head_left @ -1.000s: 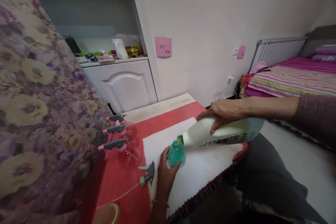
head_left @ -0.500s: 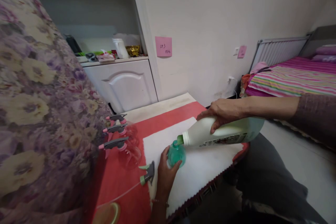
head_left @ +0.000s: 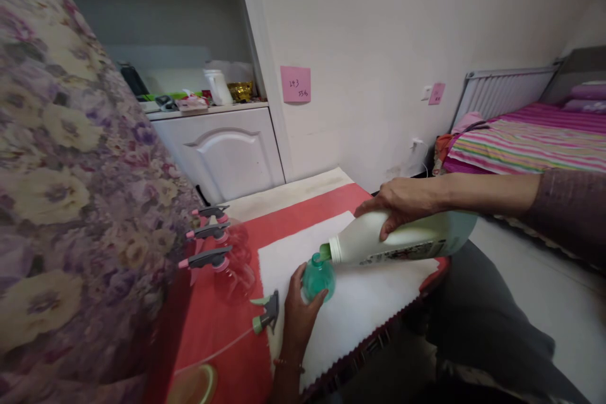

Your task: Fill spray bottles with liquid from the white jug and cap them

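Observation:
My left hand (head_left: 303, 309) is closed round a small teal see-through spray bottle (head_left: 319, 279) with its top off, standing on a white cloth (head_left: 360, 309). From above, my right hand (head_left: 400, 202) grips a large pale-green jug (head_left: 416, 237) tipped on its side. The jug's green spout (head_left: 324, 251) meets the mouth of the bottle; whether liquid is flowing I cannot make out. Left of my left hand lies a loose grey-and-green spray head (head_left: 266, 314) with a long clear tube. Several pink spray bottles (head_left: 234, 278) with grey trigger heads stand farther left.
A red-covered table (head_left: 303, 216) carries these things. At its near left edge sits a round, green-rimmed item (head_left: 206, 384). A floral curtain (head_left: 52, 202) hangs close on the left. Behind are a white cupboard (head_left: 227, 151) and a wall; a bed (head_left: 530, 139) stands at right.

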Available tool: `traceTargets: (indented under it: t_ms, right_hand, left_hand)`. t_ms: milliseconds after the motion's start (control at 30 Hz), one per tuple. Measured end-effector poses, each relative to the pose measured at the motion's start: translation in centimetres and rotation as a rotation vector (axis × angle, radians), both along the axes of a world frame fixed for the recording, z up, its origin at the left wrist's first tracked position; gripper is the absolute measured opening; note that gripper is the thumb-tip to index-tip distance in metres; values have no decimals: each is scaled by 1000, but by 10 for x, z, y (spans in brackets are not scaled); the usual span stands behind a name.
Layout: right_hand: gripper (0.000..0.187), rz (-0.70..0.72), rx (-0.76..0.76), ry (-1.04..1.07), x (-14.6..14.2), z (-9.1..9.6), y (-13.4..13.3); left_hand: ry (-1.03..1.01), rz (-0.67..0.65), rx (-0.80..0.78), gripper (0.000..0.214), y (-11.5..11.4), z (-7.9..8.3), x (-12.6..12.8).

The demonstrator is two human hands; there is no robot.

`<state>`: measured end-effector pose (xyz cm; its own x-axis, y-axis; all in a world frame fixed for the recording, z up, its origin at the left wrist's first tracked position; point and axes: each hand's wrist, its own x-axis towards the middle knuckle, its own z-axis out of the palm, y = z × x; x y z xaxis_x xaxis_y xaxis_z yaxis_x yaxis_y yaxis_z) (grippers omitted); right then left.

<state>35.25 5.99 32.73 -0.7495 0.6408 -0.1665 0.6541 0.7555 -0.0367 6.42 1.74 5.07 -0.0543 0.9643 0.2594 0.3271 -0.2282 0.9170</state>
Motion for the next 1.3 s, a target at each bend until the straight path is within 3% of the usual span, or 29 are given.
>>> traceTargets:
  t_ms: [300,1300]
  right_hand:
    - [64,6,10,-2,1,-1,1]
    - [69,-16,-26,3,2,-2,3]
  left_hand:
    - [-18,5,-33,64,-2,5,2]
    - [5,-4,-15,66,1,-3,0]
